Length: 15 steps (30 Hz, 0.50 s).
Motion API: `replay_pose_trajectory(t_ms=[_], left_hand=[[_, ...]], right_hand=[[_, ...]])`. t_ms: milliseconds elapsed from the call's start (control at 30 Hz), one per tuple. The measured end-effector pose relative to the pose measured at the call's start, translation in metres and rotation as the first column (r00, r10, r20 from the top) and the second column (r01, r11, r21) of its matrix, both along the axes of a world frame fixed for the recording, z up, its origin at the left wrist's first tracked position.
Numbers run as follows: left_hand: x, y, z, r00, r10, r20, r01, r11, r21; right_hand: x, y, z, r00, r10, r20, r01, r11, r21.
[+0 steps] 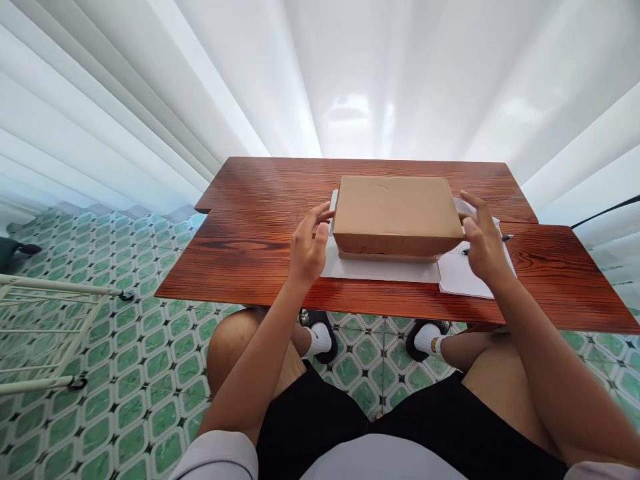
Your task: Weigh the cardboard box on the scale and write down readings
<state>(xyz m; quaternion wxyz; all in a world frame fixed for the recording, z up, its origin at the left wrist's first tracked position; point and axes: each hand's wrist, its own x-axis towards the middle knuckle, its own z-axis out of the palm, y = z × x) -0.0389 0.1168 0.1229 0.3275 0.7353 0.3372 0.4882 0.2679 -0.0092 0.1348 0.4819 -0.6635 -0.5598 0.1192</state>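
Observation:
A brown cardboard box point(397, 207) sits on a white sheet near the middle of the wooden table. Its wide upper part overhangs a narrower lower part along the front, like a lid over a base. My left hand point(311, 245) is at the box's left end, with bent fingers reaching to its side. At the right end, my right hand point(483, 241) has its thumb at the front corner and its fingers curled behind. Both hands grip the box from its ends; the fingertips are partly hidden. The box's contents cannot be seen.
White paper point(463, 272) and a dark pen point(507, 237) lie right of the box. Under the box is a white sheet point(380, 269). The reddish-brown table point(240, 250) stands before a white curtain point(280, 80). A white metal rack point(60, 333) on casters is at the left.

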Motion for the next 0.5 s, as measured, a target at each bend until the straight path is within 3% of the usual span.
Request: replay_pose_trajectory(t_ms=[67,133,233,300,400,500], left_hand=[[-0.004,0.000,0.008,0.992,0.122,0.014,-0.123,0.992,0.034],[-0.011,0.000,0.019,0.977,0.203,0.058,-0.208,0.975,0.083],[-0.021,-0.001,0.036,0.968,0.209,0.139,-0.233,0.954,0.187],[-0.025,-0.004,0.046,0.969,0.163,0.185,-0.204,0.951,0.233],[-0.028,-0.012,0.058,0.978,0.066,0.197,-0.118,0.958,0.263],[-0.025,-0.025,0.067,0.992,-0.057,0.114,0.016,0.943,0.333]], right_hand=[[0.002,0.003,0.000,0.995,-0.100,-0.027,0.102,0.992,0.080],[0.002,0.004,0.000,0.969,-0.247,-0.012,0.244,0.946,0.211],[-0.004,0.002,-0.002,0.924,-0.371,0.099,0.305,0.866,0.397],[-0.013,0.000,-0.002,0.913,-0.348,0.215,0.211,0.851,0.481],[-0.030,-0.005,-0.003,0.897,-0.212,0.387,-0.021,0.855,0.518],[-0.048,-0.013,-0.001,0.807,-0.097,0.582,-0.256,0.831,0.494]])
